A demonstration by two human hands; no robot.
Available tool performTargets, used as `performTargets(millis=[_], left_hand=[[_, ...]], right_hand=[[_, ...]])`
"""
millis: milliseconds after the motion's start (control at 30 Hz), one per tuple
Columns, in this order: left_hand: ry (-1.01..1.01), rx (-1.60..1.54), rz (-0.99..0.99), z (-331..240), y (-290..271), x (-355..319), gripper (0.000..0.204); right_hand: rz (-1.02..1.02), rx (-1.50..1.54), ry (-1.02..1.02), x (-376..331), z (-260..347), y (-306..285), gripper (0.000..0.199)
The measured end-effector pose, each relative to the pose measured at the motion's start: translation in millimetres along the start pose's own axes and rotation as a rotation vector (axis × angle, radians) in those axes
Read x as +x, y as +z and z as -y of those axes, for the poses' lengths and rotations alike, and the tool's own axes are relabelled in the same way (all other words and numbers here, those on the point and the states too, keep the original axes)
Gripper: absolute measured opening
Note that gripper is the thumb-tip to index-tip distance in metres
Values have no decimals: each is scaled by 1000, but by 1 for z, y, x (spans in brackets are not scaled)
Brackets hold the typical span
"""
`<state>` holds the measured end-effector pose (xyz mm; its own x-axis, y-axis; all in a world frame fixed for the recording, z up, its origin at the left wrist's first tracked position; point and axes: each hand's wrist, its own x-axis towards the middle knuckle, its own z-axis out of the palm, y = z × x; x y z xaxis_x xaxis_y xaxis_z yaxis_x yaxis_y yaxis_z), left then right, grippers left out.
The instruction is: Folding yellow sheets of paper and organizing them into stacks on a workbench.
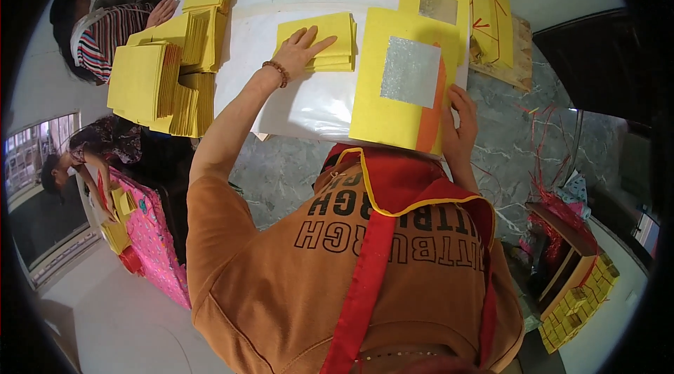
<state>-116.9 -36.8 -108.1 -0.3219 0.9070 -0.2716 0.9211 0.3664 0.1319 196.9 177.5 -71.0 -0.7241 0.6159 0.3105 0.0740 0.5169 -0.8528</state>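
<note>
Left hand (295, 54): grip spread open, flat on the small stack (337, 55), probably steadying it.
Right hand (460, 127): beside the sheets' right edge; cannot tell whether its grip closes.
Sheets (400, 79): at the counter's (246, 40) near edge, seemingly for reach.

A room with a grey floor (509, 117) and pale walls (35, 89).
The floor is shiny, with thin white squiggly lines. On the left, bright light shows through a window (43, 146) with bars. Near it is a table with a pink cloth (156, 230). A big white table (242, 30) stands in the middle, and light makes a shiny patch on its top.
</note>
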Motion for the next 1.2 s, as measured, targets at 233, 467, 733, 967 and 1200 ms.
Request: performTargets(millis=[233,467,733,967,1200], left_hand=[[-77,259,-64,-27,9,-3,78],[-155,203,164,-44,-24,0,81],[-56,-20,-226,-50,-59,0,62],[481,-106,-328,-174,-79,-32,60],[595,-144,-337,-179,-78,-32,52]], right_hand=[[1,-72,-66,2,3,-1,22],[46,-72,-58,4,8,-3,19],[94,-216,-210,6,0,-5,14],[85,101,-59,1,-19,1,17],[80,161,-64,1,-23,1,18]])
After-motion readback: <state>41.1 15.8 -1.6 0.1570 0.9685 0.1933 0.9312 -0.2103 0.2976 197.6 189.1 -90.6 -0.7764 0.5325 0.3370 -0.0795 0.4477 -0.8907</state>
